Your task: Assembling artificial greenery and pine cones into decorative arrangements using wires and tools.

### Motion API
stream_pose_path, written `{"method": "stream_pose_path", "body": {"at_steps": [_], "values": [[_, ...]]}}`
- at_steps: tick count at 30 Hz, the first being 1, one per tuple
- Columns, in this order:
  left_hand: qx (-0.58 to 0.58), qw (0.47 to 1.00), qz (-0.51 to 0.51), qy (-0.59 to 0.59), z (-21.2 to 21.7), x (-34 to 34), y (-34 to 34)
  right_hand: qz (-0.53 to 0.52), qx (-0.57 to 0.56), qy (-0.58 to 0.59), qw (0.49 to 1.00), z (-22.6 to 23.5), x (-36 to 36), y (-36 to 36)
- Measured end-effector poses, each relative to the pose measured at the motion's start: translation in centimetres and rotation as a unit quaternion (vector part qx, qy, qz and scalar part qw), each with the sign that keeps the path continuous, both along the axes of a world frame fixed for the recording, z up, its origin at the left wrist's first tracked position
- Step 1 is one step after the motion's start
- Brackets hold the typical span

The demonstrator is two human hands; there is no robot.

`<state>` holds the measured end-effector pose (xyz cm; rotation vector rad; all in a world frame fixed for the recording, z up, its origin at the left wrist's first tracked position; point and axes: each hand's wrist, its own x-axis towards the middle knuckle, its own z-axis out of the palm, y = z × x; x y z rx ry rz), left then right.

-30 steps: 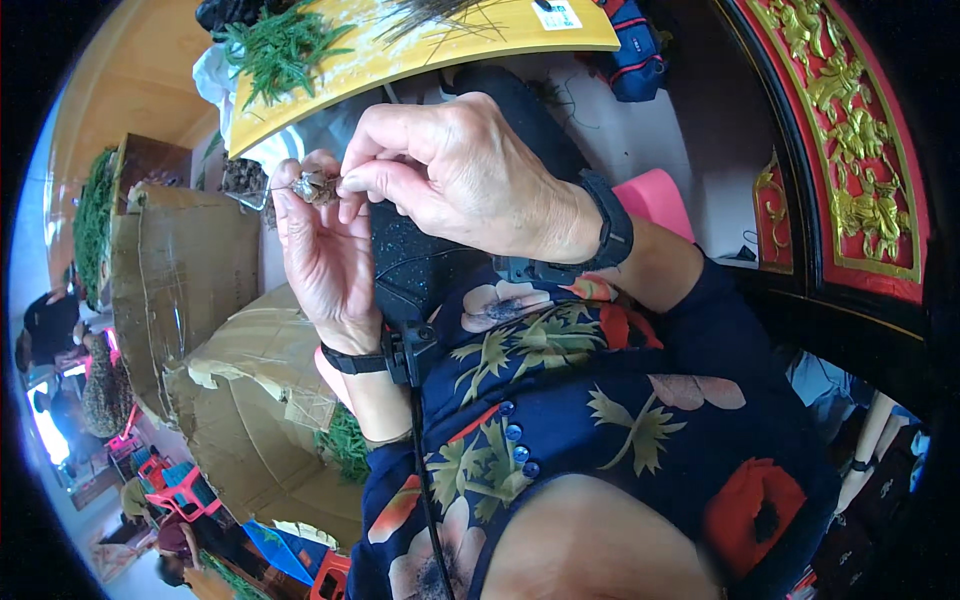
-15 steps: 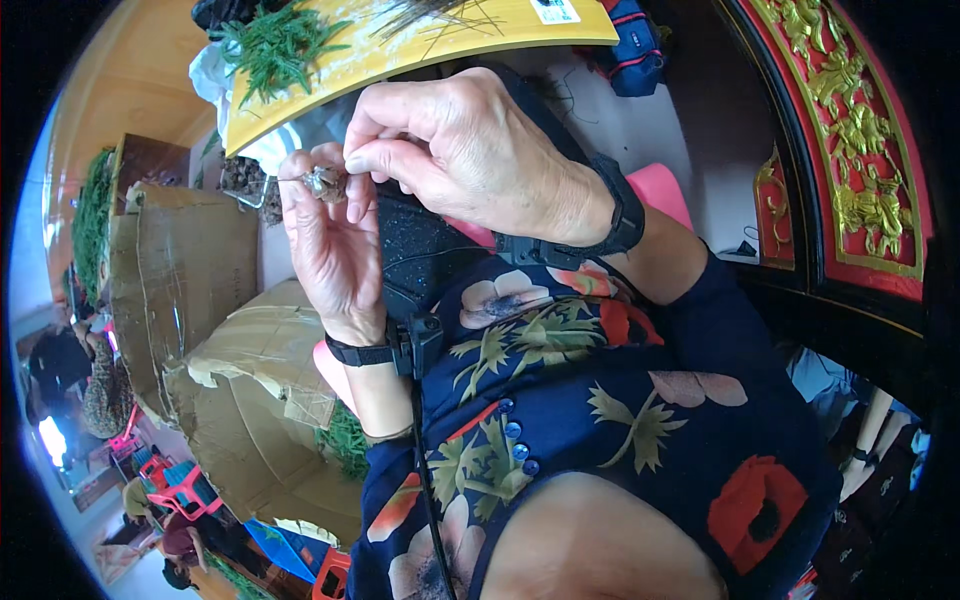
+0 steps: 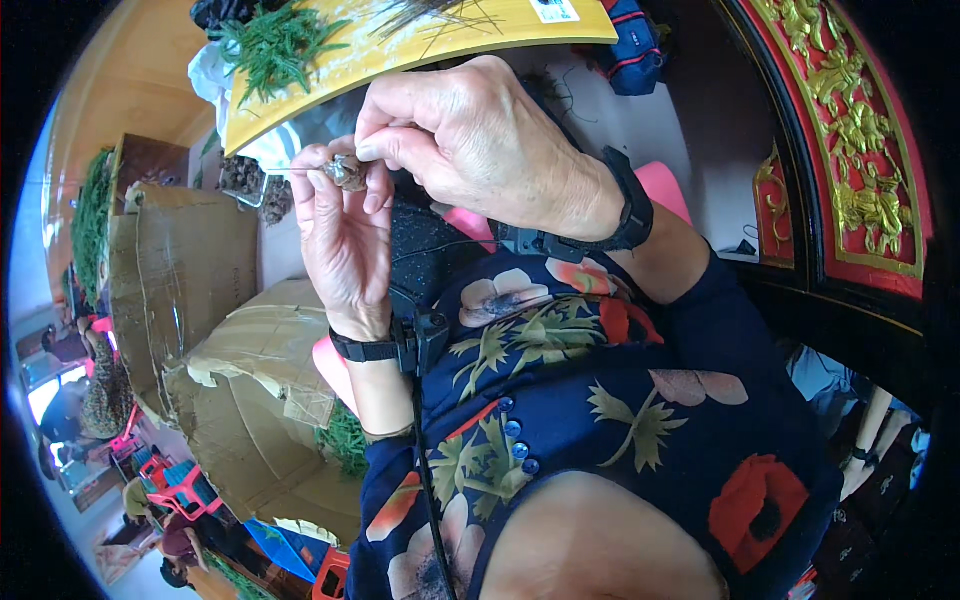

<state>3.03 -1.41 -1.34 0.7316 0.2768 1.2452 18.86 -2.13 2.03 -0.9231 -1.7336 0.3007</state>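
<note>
My left hand (image 3: 345, 245) is raised below the table's front edge, its thumb and fingers closed around a small brown pine cone (image 3: 345, 172) with pale, shiny scales. A thin wire (image 3: 285, 172) seems to stick out to the left of those fingers. My right hand (image 3: 490, 150) comes across from the right, thumb and forefinger pinched together at the cone's right edge. What lies inside that pinch is too small to make out, and its other fingers are curled in.
The yellow table (image 3: 470, 35) holds green artificial sprigs (image 3: 275, 50) and dark thin wires (image 3: 430, 12). Brown cones (image 3: 245, 178) sit in a container behind my left hand. Torn cardboard boxes (image 3: 185, 270) stand left; a carved red-and-gold panel (image 3: 860, 130) stands right. People (image 3: 180, 540) are at far left.
Both hands have shifted slightly right and up together with the pine cone. My left fingers have turned the cone a little, and the right pinch stays beside it.
</note>
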Motion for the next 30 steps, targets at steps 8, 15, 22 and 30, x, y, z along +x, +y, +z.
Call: {"method": "stream_pose_path", "body": {"at_steps": [8,15,22,30], "values": [[-0.027,1.0,0.006,-0.012,0.0,0.0,0.2,0.046,-0.035,-0.012,0.998,-0.2,0.7,0.5],[0.012,1.0,-0.02,0.013,-0.2,0.0,0.3,0.005,-0.01,-0.055,0.998,0.1,0.8,0.3],[-0.014,0.995,-0.102,0.018,0.1,-0.6,0.3,0.045,-0.042,-0.069,0.996,0.7,1.7,0.2],[-0.026,0.985,-0.166,0.03,-0.2,-2.1,1.0,0.095,-0.091,-0.024,0.991,0.8,1.8,0.2]]}}
